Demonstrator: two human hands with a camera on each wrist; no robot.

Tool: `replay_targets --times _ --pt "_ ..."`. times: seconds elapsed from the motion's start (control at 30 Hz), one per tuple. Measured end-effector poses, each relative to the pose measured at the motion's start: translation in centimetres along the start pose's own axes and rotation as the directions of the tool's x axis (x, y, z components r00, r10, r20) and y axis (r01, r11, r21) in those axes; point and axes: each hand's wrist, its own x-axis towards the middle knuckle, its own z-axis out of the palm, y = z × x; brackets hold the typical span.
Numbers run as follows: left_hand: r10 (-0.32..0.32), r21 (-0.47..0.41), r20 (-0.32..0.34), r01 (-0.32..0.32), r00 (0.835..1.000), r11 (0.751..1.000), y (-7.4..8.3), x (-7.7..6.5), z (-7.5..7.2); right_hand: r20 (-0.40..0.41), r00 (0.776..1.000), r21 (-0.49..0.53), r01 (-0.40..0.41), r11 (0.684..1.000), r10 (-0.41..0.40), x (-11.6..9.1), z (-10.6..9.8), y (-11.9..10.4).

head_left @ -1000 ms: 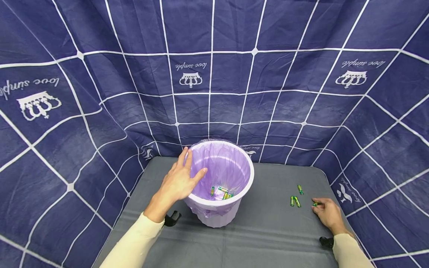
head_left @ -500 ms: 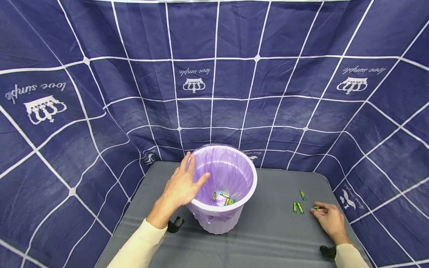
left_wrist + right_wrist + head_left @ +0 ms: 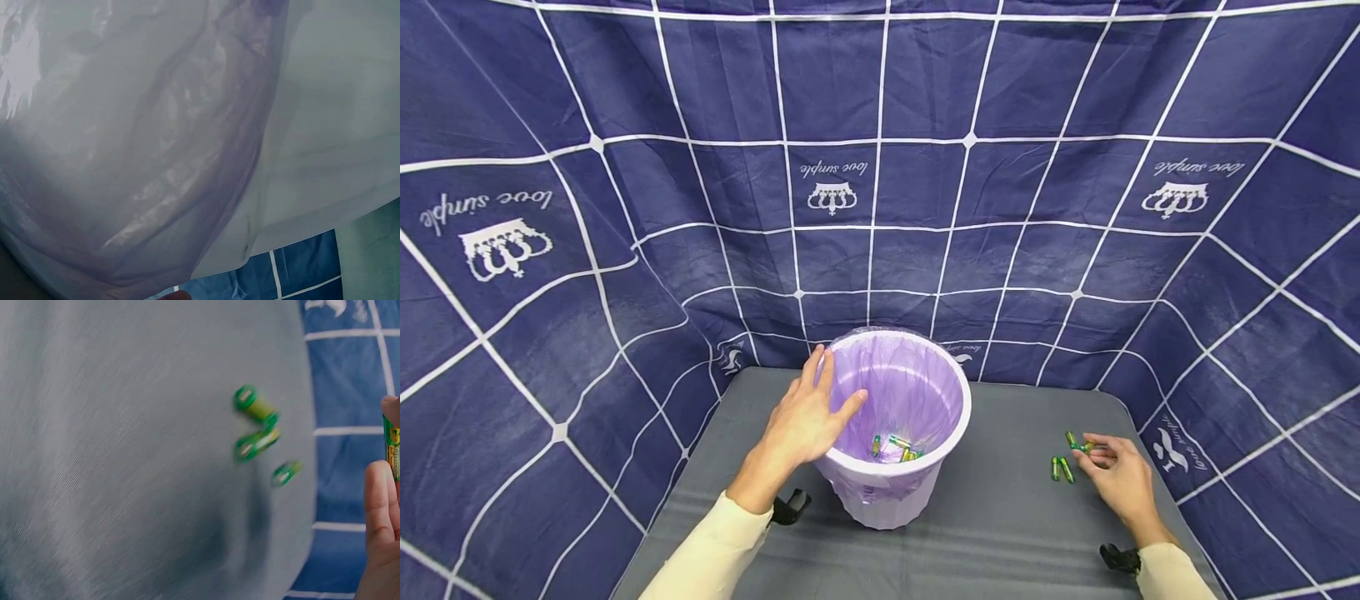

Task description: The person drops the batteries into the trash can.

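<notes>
A white bin [image 3: 966, 408] with a translucent purple liner [image 3: 925, 392] stands on the grey surface. Several green-and-yellow batteries [image 3: 898, 442] lie at its bottom. My left hand [image 3: 805, 417] rests at the bin's left rim, fingers fairly straight and thumb over the opening. The left wrist view is mostly filled by the liner [image 3: 169, 156]. At the right, my right hand [image 3: 1120, 475] pinches a battery [image 3: 392, 447] between thumb and fingers, above the surface. Three loose batteries [image 3: 1067, 469] lie to the left of that hand, blurred in the right wrist view.
The grey cloth surface [image 3: 1000, 517] spreads under the bin and batteries. A dark blue curtain [image 3: 910, 183] with white grid lines encloses the back and both sides. Black straps [image 3: 793, 507] sit on both wrists.
My right hand has lifted with the battery and moved left, close to the loose ones. The left hand stays at the bin's rim. The head view has shifted slightly.
</notes>
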Motion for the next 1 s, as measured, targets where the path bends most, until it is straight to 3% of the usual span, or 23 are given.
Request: replay_targets --times 0.5,1.0 --pt "-0.002 -0.004 0.000 0.002 1.000 1.000 -0.3 0.2 -0.1 0.048 0.980 0.133 0.183 0.974 -0.191 3.2 0.6 -10.1" --pt "0.002 0.003 0.002 -0.002 1.000 1.000 -0.1 0.0 0.0 0.057 0.912 0.218 0.386 0.896 -0.406 6.9 -0.4 -19.3"
